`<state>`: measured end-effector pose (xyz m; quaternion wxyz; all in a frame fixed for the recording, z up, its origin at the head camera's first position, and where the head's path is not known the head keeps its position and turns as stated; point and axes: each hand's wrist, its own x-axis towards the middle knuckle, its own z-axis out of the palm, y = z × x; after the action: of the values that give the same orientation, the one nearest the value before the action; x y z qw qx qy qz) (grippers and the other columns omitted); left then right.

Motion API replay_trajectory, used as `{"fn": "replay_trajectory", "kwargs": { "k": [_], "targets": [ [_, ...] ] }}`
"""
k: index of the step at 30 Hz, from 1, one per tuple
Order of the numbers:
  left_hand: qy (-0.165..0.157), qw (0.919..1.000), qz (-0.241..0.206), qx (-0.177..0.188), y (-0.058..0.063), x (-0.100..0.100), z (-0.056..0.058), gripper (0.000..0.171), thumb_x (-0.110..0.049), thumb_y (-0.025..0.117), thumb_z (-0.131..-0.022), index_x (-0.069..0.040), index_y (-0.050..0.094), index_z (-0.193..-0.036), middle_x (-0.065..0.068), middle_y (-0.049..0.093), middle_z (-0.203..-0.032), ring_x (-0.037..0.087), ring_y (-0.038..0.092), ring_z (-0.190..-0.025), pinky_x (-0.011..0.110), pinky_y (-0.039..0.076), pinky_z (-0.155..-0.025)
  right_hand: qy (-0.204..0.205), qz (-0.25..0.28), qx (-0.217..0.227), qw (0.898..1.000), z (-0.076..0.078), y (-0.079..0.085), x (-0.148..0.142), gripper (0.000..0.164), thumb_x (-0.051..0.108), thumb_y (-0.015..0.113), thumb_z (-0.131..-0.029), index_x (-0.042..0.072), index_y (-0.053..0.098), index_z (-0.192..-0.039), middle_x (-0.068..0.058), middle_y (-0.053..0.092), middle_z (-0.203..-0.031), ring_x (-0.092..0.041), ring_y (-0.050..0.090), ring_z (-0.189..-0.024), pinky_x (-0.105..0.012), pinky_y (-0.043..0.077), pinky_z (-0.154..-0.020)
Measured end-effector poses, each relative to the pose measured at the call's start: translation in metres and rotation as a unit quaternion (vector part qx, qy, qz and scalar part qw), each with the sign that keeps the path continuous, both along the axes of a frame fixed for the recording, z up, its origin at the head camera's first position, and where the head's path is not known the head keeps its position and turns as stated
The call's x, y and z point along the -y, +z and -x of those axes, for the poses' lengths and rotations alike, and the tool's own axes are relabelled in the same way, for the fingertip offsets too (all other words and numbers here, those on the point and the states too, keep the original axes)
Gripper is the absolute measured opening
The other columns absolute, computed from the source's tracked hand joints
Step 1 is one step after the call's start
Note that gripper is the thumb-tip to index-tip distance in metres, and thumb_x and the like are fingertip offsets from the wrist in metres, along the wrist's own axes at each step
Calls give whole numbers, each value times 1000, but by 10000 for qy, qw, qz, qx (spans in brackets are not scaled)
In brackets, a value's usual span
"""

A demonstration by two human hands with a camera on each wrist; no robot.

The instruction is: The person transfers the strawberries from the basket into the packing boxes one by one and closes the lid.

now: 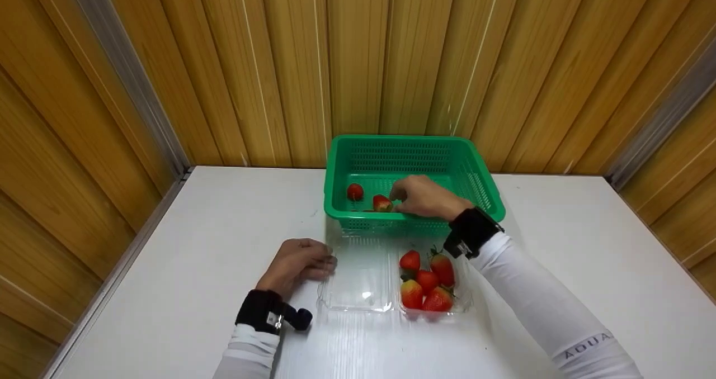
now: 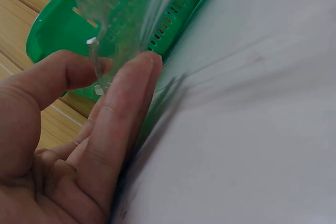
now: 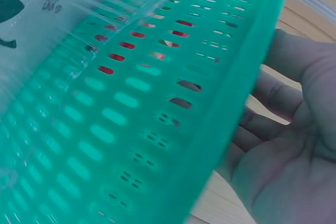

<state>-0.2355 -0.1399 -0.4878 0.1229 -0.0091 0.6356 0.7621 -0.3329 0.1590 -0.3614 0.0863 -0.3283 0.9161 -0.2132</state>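
A clear plastic clamshell box (image 1: pixel 358 303) lies unfolded on the table. Several strawberries (image 1: pixel 427 282) fill its right half. My left hand (image 1: pixel 299 264) is at the outer edge of the other half; in the left wrist view the thumb and fingers (image 2: pixel 118 114) pinch that thin plastic edge (image 2: pixel 94 56). Behind the box stands a green perforated basket (image 1: pixel 400 138). My right hand (image 1: pixel 428 196) reaches over its front rim, fingertips right beside a strawberry (image 1: pixel 382 203) inside. In the right wrist view, the basket wall (image 3: pixel 121 124) hides the fingertips.
Another strawberry (image 1: pixel 354 192) sits farther left in the basket, and more red shows low behind its front rim. The clamshell's back edge meets the basket's front wall. Behind the white table (image 1: pixel 184 256) rises a wood-patterned panel wall (image 1: pixel 358 55).
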Motion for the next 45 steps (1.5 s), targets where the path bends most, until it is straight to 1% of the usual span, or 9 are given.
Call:
{"fn": "replay_trajectory", "kwargs": {
  "k": [8,13,20,26,31,35,38,41,45],
  "targets": [
    [14,10000,44,48,1,-1,1,27,-5,75,-95,14,66,-111,25,76,-100,27,78,-84,33,67,-75,-188,-245,276,9991,10,-6,2,25,8,73,-99,-6,74,-120,-25,72,-121,-37,67,-112,-52,58,-98],
    [67,9999,119,57,2,1,1,26,-6,75,-95,13,67,-111,25,76,-100,27,78,-85,33,67,-75,-318,-390,469,9976,16,-10,8,25,7,71,-98,-4,75,-120,-21,73,-120,-35,68,-111,-51,60,-96],
    [-3,10000,26,5,1,1,1,26,-5,74,-96,14,66,-112,26,75,-101,28,77,-86,34,67,-76,-395,-551,648,9956,21,-14,16,21,7,73,-95,-1,79,-114,-14,76,-113,-27,68,-100,-47,61,-92],
    [-56,10000,-42,-68,2,2,0,28,-5,74,-97,15,65,-114,27,75,-101,28,77,-86,34,67,-74,-508,-567,798,9939,24,-17,18,22,6,72,-96,1,79,-116,-14,76,-115,-28,67,-102,-48,60,-95],
    [-65,9999,-107,-39,2,2,-1,28,-6,74,-97,15,65,-113,27,75,-102,27,77,-87,34,67,-75,-370,-569,758,9948,27,-19,20,20,9,72,-98,0,80,-114,-13,77,-113,-26,67,-100,-47,61,-94],
    [-66,9999,-119,-20,1,2,-1,29,-6,75,-96,15,65,-113,27,74,-102,28,77,-87,33,67,-75,-247,-656,745,9948,28,-19,20,21,3,68,-98,-1,80,-116,-14,76,-115,-23,63,-99,-45,60,-93],
    [-52,9999,-124,5,0,2,-1,29,-6,75,-96,15,65,-113,27,75,-102,27,77,-86,33,67,-74,-286,-747,838,9933,30,-20,19,28,-4,63,-95,0,80,-117,-13,74,-120,-22,58,-98,-36,57,-85],
    [-46,9999,-118,13,0,2,0,28,-5,75,-96,15,65,-113,27,75,-102,27,77,-86,32,67,-74,-386,-831,928,9915,32,-22,18,33,-7,60,-91,1,80,-117,-10,72,-119,-23,55,-96,-29,48,-72],
    [-53,9999,-104,1,0,1,1,27,-5,74,-97,15,65,-113,26,75,-101,27,77,-86,33,67,-74,-526,-896,973,9898,34,-23,16,33,-6,60,-91,1,79,-117,-8,66,-112,-25,53,-93,-29,42,-68]
  ]
}}
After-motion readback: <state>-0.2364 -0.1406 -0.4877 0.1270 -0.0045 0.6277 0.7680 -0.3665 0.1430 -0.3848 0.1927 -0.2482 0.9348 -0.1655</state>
